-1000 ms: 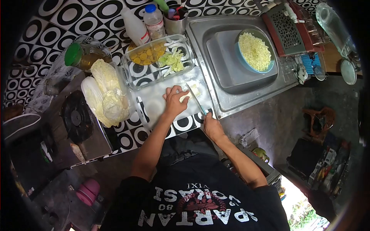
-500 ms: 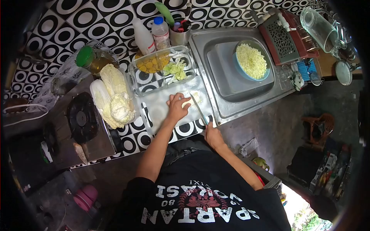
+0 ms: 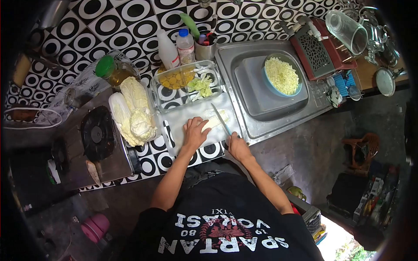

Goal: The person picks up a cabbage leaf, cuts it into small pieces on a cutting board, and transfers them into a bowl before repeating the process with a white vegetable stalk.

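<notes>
Patterned countertop [image 3: 143, 17] carries cutting board [image 3: 183, 117] at centre, cabbage [image 3: 133, 111] at 9 o'clock, glass dish [image 3: 187, 85] at 12.

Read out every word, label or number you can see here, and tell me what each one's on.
"SPARTAN", seen upside down: black shirt.
"VOKASI" with "19" and "80", also upside down: same shirt.
"IXIA" or similar, small and uncertain: same shirt.
Label on the blue-capped bottle: too small to read.
White bottle: label unreadable.

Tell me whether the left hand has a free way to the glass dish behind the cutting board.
Probably yes: the left hand rests on a cabbage piece on the board, and the glass dish lies just beyond with nothing between.
</notes>
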The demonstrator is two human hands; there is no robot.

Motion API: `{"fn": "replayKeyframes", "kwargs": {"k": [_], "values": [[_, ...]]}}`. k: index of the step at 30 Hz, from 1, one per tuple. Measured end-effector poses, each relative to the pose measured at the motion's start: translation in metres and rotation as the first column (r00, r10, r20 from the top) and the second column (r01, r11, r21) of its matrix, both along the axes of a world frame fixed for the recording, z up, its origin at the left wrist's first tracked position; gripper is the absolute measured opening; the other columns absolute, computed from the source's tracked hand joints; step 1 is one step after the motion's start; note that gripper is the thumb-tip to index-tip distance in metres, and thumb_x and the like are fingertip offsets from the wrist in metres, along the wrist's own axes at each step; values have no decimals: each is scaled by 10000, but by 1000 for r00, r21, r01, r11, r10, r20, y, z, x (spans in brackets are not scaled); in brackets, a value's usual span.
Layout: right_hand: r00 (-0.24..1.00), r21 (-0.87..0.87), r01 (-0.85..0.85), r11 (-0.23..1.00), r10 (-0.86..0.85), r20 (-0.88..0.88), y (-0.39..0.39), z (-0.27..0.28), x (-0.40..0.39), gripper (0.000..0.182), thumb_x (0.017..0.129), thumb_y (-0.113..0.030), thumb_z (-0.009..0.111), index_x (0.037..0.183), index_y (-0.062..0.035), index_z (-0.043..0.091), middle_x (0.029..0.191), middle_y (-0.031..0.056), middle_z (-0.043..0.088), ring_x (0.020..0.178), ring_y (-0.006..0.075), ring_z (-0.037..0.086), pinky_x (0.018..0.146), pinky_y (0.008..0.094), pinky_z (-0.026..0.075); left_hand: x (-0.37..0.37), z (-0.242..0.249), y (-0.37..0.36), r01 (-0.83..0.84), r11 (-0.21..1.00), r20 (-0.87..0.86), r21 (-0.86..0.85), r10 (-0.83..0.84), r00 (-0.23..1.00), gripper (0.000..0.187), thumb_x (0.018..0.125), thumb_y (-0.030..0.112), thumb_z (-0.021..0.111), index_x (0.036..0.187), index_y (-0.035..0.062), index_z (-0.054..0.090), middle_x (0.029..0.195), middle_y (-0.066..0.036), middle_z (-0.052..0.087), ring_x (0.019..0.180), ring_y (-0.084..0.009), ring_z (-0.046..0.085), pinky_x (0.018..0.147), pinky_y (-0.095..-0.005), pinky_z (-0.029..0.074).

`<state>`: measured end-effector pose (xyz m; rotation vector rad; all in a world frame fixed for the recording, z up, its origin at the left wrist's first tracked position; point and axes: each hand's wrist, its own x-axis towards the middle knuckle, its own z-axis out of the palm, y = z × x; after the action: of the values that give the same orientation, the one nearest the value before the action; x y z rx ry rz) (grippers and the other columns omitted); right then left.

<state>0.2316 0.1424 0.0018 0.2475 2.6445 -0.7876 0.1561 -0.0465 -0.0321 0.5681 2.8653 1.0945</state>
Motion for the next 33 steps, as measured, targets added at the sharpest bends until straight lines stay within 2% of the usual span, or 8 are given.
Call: {"fn": "replayKeyframes", "kwargs": {"k": [1,8,13,16,22,24,27,33], "values": [[996,-38,4,999,-7,-89,-1,2,4,253,941,-193,374,921,57,402,658,334,558,664,516,558,621,563,445,2,5,-3,-35,999,-20,-8,35,999,286,732,223,697,1008,148,683,1018,-2,540,986,-205,461,840,-376,315],[1000,-12,-21,1000,21,-11,-30,23,14,280,951,-215,371,905,57,414,655,327,566,641,506,570,589,559,457,2,-2,-12,-62,998,39,-13,62,997,248,724,229,702,956,143,705,973,11,558,956,-206,474,818,-369,347],[1000,-23,-19,1000,19,-17,-29,19,17,285,952,-223,370,894,53,404,641,320,564,634,501,569,587,560,457,-4,1,-8,-78,996,118,-42,82,990,212,712,209,711,917,152,720,974,21,565,951,-216,473,822,-374,355],[998,-18,-23,1000,22,-63,-28,19,18,235,942,-178,395,886,50,394,593,315,539,585,504,543,531,567,424,-8,-2,-7,-94,994,155,-53,101,983,196,690,201,727,881,157,728,969,20,573,938,-231,479,806,-384,362],[998,-20,10,1000,-9,65,-32,10,18,227,944,-176,383,903,48,376,618,321,546,629,506,554,560,567,432,-12,-1,-8,-87,995,237,-49,96,967,163,681,180,728,842,157,733,956,24,577,926,-238,477,798,-392,356],[985,7,26,1000,-27,171,-31,0,11,264,960,-241,352,949,19,391,689,297,589,707,480,589,643,550,461,-14,3,-7,-71,997,266,-39,79,961,150,697,163,710,845,154,733,958,27,570,933,-235,467,816,-391,348],[990,14,-1,1000,-1,142,-36,-11,-6,258,960,-245,345,960,11,384,720,290,601,727,477,596,654,538,470,-15,4,-7,-62,997,299,-36,70,952,137,700,145,702,834,151,733,945,22,576,923,-239,468,803,-397,346],[989,48,14,999,-21,144,-41,-7,-13,269,957,-257,346,959,9,385,744,300,603,748,488,593,684,555,464,-14,-4,-7,-92,995,198,-38,98,975,155,670,176,741,824,161,732,936,36,598,879,-242,488,777,-391,360]]}}
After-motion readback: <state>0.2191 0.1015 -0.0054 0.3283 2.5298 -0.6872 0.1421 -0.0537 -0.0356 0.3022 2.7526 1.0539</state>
